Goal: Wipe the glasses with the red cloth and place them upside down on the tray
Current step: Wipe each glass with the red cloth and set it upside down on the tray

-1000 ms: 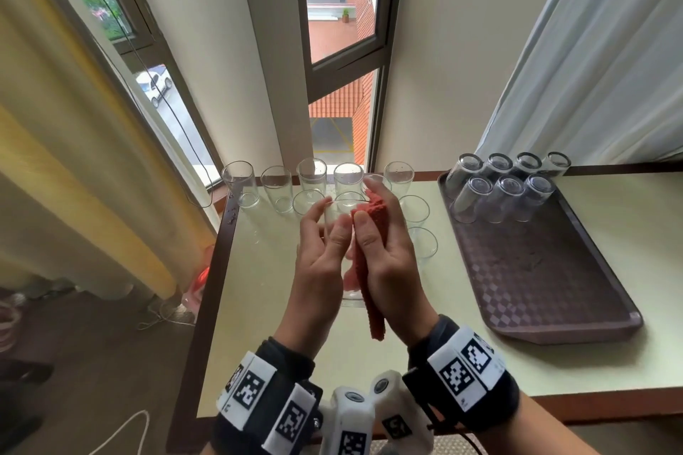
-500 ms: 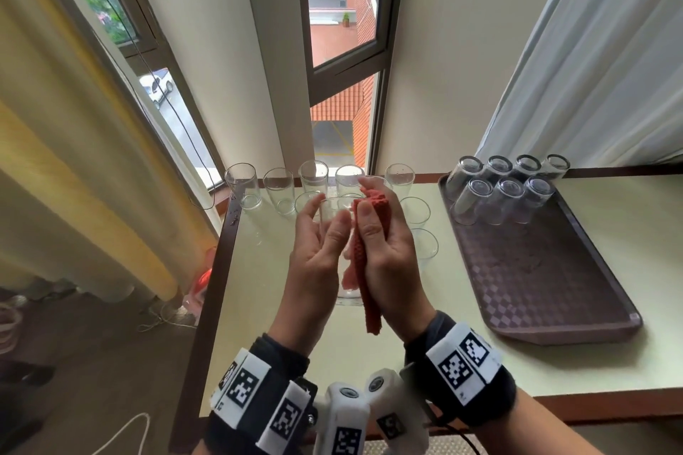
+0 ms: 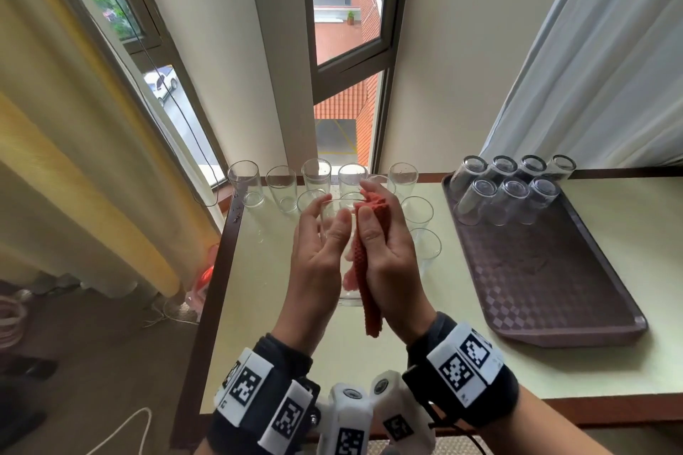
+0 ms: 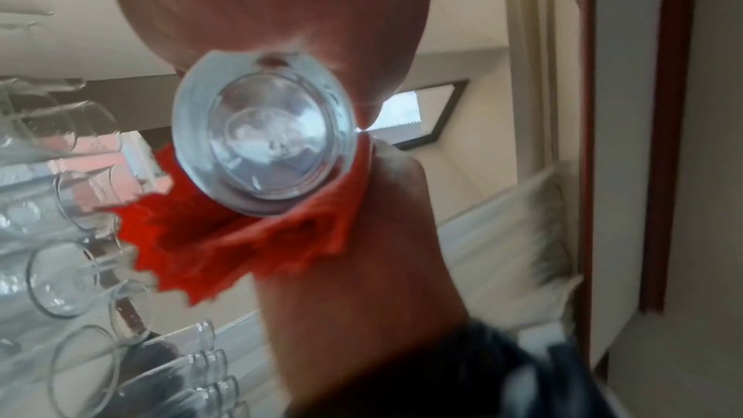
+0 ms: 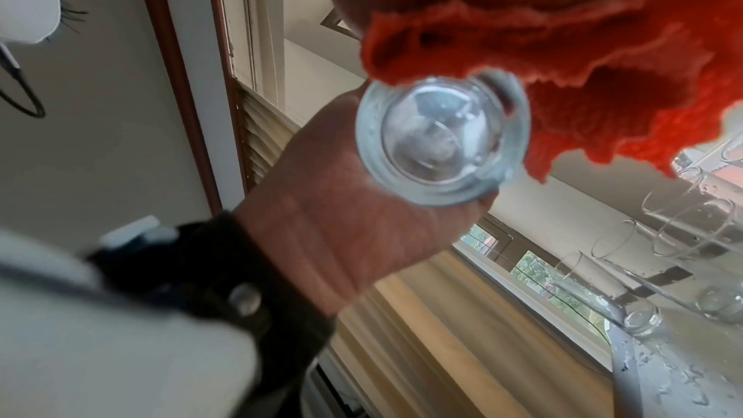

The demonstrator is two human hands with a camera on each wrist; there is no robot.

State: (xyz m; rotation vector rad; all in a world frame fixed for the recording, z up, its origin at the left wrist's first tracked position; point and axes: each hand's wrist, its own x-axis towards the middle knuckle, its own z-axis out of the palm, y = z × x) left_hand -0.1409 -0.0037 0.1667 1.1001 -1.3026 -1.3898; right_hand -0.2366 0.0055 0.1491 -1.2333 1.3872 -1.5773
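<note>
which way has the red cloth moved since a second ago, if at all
No visible move: the red cloth, in the right hand, still tops out just below the back row of glasses.

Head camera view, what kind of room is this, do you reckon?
Probably a room in a home or guest house, high above the street: a table at an open window, curtains on both sides, and a brown tray of upturned glasses.
</note>
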